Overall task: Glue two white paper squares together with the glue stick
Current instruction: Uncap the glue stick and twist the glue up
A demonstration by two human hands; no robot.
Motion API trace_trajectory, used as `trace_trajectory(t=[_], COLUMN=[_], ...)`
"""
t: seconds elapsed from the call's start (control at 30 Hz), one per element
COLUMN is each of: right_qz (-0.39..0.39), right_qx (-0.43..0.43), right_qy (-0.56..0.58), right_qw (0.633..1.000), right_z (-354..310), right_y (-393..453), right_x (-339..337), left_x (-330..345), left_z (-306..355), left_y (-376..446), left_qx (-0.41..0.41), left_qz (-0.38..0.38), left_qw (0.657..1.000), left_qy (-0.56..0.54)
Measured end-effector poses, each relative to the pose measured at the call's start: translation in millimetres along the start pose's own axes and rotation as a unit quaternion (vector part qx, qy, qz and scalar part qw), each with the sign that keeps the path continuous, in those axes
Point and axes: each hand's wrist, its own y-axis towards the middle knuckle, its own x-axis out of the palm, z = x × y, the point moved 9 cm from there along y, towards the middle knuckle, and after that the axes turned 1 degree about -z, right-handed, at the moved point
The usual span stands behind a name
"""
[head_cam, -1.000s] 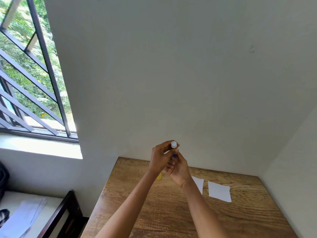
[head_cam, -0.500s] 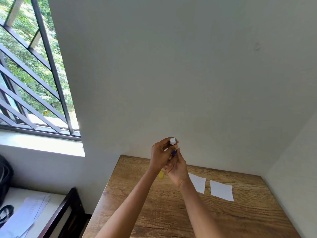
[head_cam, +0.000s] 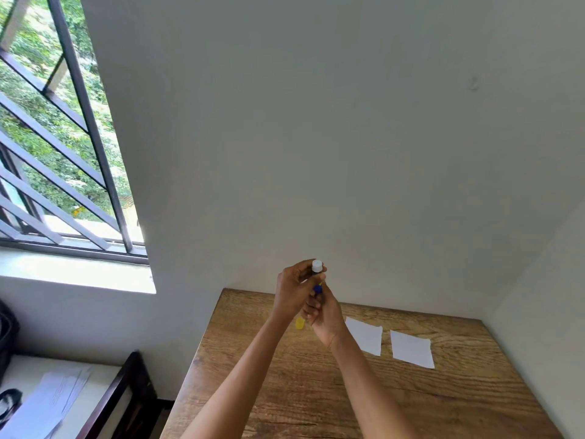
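Observation:
Both hands are raised above the far left part of the wooden table (head_cam: 443, 403). My left hand (head_cam: 292, 291) grips the upper part of the glue stick (head_cam: 317, 267), whose white tip points up. My right hand (head_cam: 324, 313) holds the stick's blue lower end (head_cam: 318, 289) from below. A yellow cap (head_cam: 299, 323) lies on the table under the hands. Two white paper squares lie side by side to the right: one (head_cam: 365, 335) partly behind my right wrist, the other (head_cam: 412, 348) fully in sight.
The table stands in a corner, with a white wall behind it and another on the right. A barred window (head_cam: 63, 153) is at the left. Below it, a dark-framed surface (head_cam: 120, 397) carries loose papers (head_cam: 47, 407).
The hands with the glue stick have kept their grip and stayed about where they were. The view shifted slightly, so the papers and table appear a little lower and to the right.

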Motion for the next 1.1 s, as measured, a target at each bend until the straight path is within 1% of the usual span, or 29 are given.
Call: trace_trajectory(t=[0.07, 0.17, 0.23, 0.3, 0.4, 0.43, 0.5, 0.57, 0.63, 0.73, 0.8, 0.93, 1.03, 1.1], right_qz=[0.011, -0.006, -0.008, 0.015, 0.078, 0.089, 0.091, 0.065, 0.057, 0.081, 0.099, 0.098, 0.109, 0.124], right_qx=[0.003, -0.018, -0.024, -0.015, 0.005, 0.007, 0.006, 0.000, -0.008, 0.016, 0.033, 0.007, -0.015, 0.004], right_qy=[-0.005, 0.031, 0.035, 0.016, -0.067, -0.079, -0.070, -0.038, -0.024, -0.049, -0.038, 0.010, -0.004, -0.023], right_qw=[1.000, 0.999, 0.999, 1.000, 0.995, 0.993, 0.993, 0.997, 0.998, 0.995, 0.994, 0.995, 0.994, 0.992], right_z=[3.0, 4.1, 4.7, 5.5, 6.2, 6.2, 8.4, 12.1, 13.3, 13.4, 14.4, 16.3, 16.7, 18.3], right_y=[0.0, -1.5, -3.5, -5.4, -8.3, -9.8, -12.8, -17.9, -23.3, -27.3, -28.6, -32.5, -35.5, -35.0], right_x=[-0.3, 3.4, 3.2, -0.6, -11.6, -13.7, -14.3, -12.2, -15.1, -24.5, -30.6, -32.5, -39.1, -43.8], left_x=[-1.5, -6.2, -8.1, -8.4, -1.2, 1.1, 2.6, 0.5, -1.2, 5.6, 12.9, 16.6, 17.5, 21.9], left_z=[-2.3, -8.5, -11.7, -14.2, -18.9, -20.7, -25.6, -32.9, -37.1, -41.3, -45.2, -51.6, -55.1, -56.8], left_y=[-0.9, 0.1, 0.4, -0.9, -6.2, -8.5, -11.4, -11.8, -10.1, -10.3, -11.6, -13.2, -14.6, -16.8], left_qx=[-0.008, -0.033, -0.044, -0.053, -0.058, -0.063, -0.083, -0.107, -0.110, -0.105, -0.107, -0.112, -0.110, -0.112], left_qz=[0.010, 0.022, 0.020, 0.015, -0.001, 0.000, 0.010, 0.029, 0.037, 0.016, 0.000, 0.005, 0.001, -0.013], left_qw=[1.000, 0.999, 0.998, 0.998, 0.998, 0.997, 0.994, 0.990, 0.989, 0.990, 0.989, 0.986, 0.986, 0.985], left_qy=[-0.003, -0.030, -0.040, -0.041, -0.036, -0.047, -0.070, -0.088, -0.090, -0.090, -0.097, -0.123, -0.124, -0.131])
